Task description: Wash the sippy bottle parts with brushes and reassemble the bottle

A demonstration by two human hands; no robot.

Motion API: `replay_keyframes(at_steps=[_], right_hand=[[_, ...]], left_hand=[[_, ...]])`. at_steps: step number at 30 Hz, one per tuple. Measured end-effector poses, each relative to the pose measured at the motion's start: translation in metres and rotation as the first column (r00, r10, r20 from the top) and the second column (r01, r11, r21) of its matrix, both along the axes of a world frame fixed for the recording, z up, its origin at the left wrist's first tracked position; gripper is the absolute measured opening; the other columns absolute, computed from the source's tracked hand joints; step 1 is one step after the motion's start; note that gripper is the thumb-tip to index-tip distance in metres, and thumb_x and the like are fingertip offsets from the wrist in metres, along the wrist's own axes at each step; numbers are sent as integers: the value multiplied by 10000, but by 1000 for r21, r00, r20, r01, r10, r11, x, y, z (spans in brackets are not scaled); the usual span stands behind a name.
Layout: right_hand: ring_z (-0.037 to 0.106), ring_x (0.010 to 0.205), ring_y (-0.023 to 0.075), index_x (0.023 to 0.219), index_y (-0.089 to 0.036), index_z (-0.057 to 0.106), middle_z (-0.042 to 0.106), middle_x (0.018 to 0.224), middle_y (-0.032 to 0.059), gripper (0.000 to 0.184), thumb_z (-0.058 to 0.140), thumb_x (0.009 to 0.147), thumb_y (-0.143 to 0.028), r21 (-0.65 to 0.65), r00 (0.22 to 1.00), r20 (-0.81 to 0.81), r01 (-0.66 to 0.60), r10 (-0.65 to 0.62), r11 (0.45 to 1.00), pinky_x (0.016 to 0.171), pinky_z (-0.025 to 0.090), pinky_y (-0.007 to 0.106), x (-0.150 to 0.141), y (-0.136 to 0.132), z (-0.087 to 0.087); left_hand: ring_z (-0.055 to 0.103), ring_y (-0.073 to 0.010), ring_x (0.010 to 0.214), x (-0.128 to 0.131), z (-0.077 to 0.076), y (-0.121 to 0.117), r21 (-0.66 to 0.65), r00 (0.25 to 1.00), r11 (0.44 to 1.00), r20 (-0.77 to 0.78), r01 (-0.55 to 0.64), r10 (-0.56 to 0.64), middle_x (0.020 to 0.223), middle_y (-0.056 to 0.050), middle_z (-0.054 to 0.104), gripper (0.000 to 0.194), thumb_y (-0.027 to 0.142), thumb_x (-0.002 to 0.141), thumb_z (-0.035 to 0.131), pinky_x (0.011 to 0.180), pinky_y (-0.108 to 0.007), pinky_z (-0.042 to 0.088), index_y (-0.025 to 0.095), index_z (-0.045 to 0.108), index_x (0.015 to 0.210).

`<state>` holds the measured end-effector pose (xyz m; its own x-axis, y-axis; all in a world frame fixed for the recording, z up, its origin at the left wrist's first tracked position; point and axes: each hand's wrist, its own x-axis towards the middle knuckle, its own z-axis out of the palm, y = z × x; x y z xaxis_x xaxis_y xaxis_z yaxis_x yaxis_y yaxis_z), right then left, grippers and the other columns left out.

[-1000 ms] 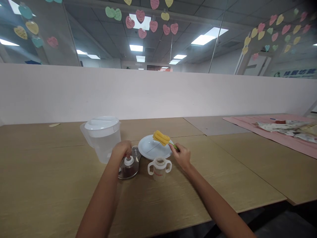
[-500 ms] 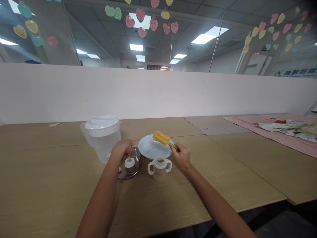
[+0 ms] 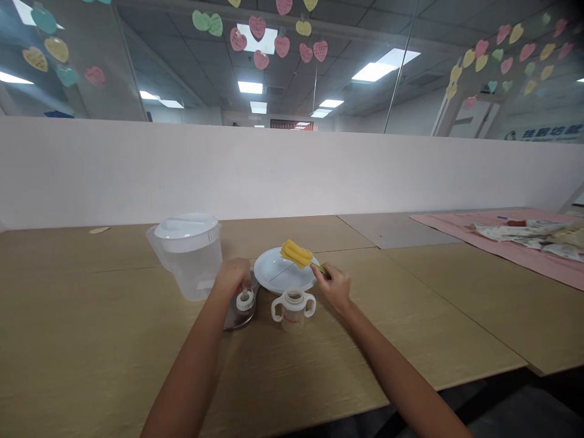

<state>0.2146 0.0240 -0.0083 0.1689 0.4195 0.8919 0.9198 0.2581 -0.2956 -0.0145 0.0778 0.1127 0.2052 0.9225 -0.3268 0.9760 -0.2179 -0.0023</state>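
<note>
My left hand (image 3: 234, 277) is closed over a shiny metal tray (image 3: 237, 322), its fingertips partly hidden. In its fingers is a baby-bottle nipple (image 3: 245, 298) with a white collar, tilted low over the tray. My right hand (image 3: 336, 286) grips the green handle of a yellow sponge brush (image 3: 296, 253). The brush's head hangs above a white plate (image 3: 274, 277). Between my hands stands an upright baby bottle (image 3: 293, 310), open at the top, with two white handles and red print.
A translucent lidded pitcher (image 3: 194, 261) stands left of the tray. Far right, a pink cloth (image 3: 449, 226) carries crumpled whitish items. A white partition (image 3: 283, 173) runs behind the wooden table (image 3: 104, 340), whose front edge lies at lower right.
My left hand has shifted slightly right with the nipple, which now tilts more. My hand now covers the clear round piece seen on the tray. The right hand and brush stay nearly still.
</note>
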Motion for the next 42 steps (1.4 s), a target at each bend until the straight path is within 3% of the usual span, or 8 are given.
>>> replay_keyframes(at_steps=[7, 10, 14, 21, 26, 30, 36, 42], right_hand=[[341, 453, 62, 507, -159, 467, 398, 456, -41, 457, 477, 855, -455, 6, 1000, -13, 13, -13, 1000, 482, 248, 207, 0, 0, 0], [316, 444, 63, 499, -163, 450, 364, 445, -49, 462, 477, 853, -460, 17, 999, -35, 16, -16, 1000, 475, 243, 210, 1, -1, 1], [300, 445, 62, 498, -165, 438, 346, 450, -53, 464, 473, 853, -462, 26, 999, -52, 6, -4, 1000, 476, 250, 207, 4, 0, 1], [292, 451, 63, 492, -167, 423, 332, 454, -57, 471, 479, 846, -472, 14, 996, -90, -4, 5, 1000, 477, 241, 213, 3, -1, 2], [357, 468, 78, 634, -152, 546, 437, 501, -38, 381, 439, 868, -433, 12, 973, -229, 6, -3, 1000, 504, 283, 212, 4, -1, 5], [469, 575, 120, 846, -143, 595, 563, 656, 19, 331, 368, 897, -377, 53, 943, -331, 8, 10, 999, 563, 346, 230, 5, -1, 7], [522, 776, 173, 996, -161, 586, 569, 818, 69, 293, 341, 910, -298, 154, 975, -218, -8, 42, 988, 700, 414, 294, 6, 2, 7], [533, 842, 174, 1060, -213, 634, 573, 881, 71, 283, 409, 889, -231, 192, 998, -37, 53, -47, 980, 775, 376, 334, 8, 4, 4]], left_hand=[[638, -200, 828, 16, 30, -35, 96, 952, 958, 121, 271, -282, 931, -57, 700, 310, 424, 759, 539, 672, -242, 440, 193, 682, 910], [611, -202, 931, 30, 28, -52, 76, 848, 881, 246, 466, -470, 1085, -37, 652, 568, 486, 664, 634, 729, -237, 435, 219, 568, 1161], [560, -225, 1046, 46, 20, -66, 55, 771, 795, 209, 604, -601, 1217, -32, 583, 673, 403, 591, 715, 816, -257, 420, 240, 517, 1213], [601, -219, 922, 55, 17, -71, 8, 798, 807, 146, 590, -585, 1007, -8, 661, 534, 362, 568, 735, 739, -252, 436, 245, 604, 1072], [587, -209, 949, 49, 16, -63, 58, 704, 737, 257, 673, -662, 1066, -3, 635, 579, 328, 550, 733, 744, -240, 440, 255, 596, 1107], [552, -205, 1017, 37, 27, -59, 150, 629, 730, 412, 667, -660, 1135, 7, 599, 561, 327, 593, 707, 833, -248, 420, 273, 577, 1136], [515, -219, 1068, 19, 43, -53, 345, 561, 784, 555, 516, -614, 1165, -14, 564, 530, 269, 629, 670, 915, -288, 396, 240, 568, 1148], [495, -246, 1064, 19, 31, -36, 601, 690, 756, 432, 260, -580, 1139, -37, 560, 574, 331, 635, 651, 933, -330, 392, 215, 552, 1188]])
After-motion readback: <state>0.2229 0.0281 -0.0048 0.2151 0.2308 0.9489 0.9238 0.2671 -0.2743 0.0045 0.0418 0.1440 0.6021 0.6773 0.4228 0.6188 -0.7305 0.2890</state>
